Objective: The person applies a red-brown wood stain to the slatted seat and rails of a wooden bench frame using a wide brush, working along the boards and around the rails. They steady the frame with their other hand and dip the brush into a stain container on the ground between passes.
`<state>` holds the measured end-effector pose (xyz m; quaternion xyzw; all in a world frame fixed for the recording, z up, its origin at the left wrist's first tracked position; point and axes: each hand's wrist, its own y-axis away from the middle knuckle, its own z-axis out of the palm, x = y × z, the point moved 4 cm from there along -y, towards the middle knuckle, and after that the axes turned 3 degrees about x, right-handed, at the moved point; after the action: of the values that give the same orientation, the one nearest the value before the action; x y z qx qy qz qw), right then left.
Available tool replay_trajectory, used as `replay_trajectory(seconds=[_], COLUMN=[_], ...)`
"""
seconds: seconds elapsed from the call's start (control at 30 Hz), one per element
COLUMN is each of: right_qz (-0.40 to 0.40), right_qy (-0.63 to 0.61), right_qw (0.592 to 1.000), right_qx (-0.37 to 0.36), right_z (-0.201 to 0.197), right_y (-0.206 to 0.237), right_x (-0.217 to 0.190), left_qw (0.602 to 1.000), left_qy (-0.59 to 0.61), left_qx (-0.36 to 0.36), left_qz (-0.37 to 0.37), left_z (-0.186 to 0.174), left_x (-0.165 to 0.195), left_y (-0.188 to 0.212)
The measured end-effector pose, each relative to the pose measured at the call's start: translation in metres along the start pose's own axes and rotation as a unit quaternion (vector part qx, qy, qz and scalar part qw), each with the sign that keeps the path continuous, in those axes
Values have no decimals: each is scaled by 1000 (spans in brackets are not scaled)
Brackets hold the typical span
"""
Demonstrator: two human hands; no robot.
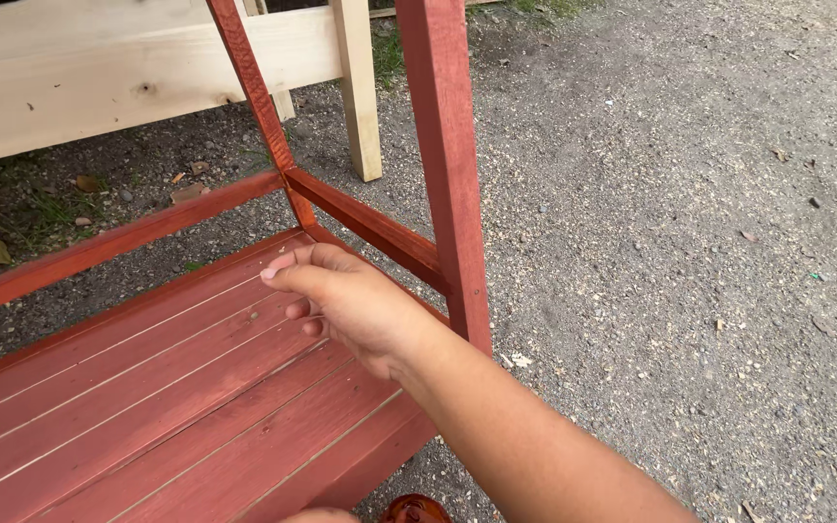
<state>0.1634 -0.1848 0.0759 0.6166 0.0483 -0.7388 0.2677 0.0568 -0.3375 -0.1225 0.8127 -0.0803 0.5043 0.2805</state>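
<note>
Outdoor woodworking yard: gravel ground [690, 242], stained bench [147, 387], raw lumber [99, 87].

No packages, no labels, no signs, no screens that I can see, a glossy reddish-brown rounded thing [415, 509] at the bottom edge, possibly a container, too cropped for me to tell

One hand [346, 300]; one red-stained slatted shelf [147, 407]; two red posts [448, 155]; two unpainted boards [138, 77].
</note>
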Motion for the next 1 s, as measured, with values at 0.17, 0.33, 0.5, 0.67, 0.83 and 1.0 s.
replay_trajectory(seconds=[0.17, 0.33, 0.5, 0.67, 0.83, 1.0], right_qz=[10, 28, 41, 64, 90, 101], right_qy=[-2, -7, 3, 26, 31, 41], right_qw=[1000, 1000, 999, 998, 995, 991], right_qx=[16, 13, 4, -1, -31, -82], right_z=[-2, 2, 10, 29, 73, 131], right_y=[-5, -11, -20, -31, -49, -86], right_x=[1, 5, 8, 23, 65, 119], left_qw=[940, 827, 723, 677, 543, 370], left_qy=[301, 525, 640, 636, 591, 547], left_qx=[150, 175, 134, 270, 549, 694], left_qz=[-66, 102, 222, 253, 233, 287], left_z=[-115, -168, -184, -206, -250, -315], left_x=[20, 24, 22, 27, 5, -45], left_y=[91, 135, 148, 171, 213, 264])
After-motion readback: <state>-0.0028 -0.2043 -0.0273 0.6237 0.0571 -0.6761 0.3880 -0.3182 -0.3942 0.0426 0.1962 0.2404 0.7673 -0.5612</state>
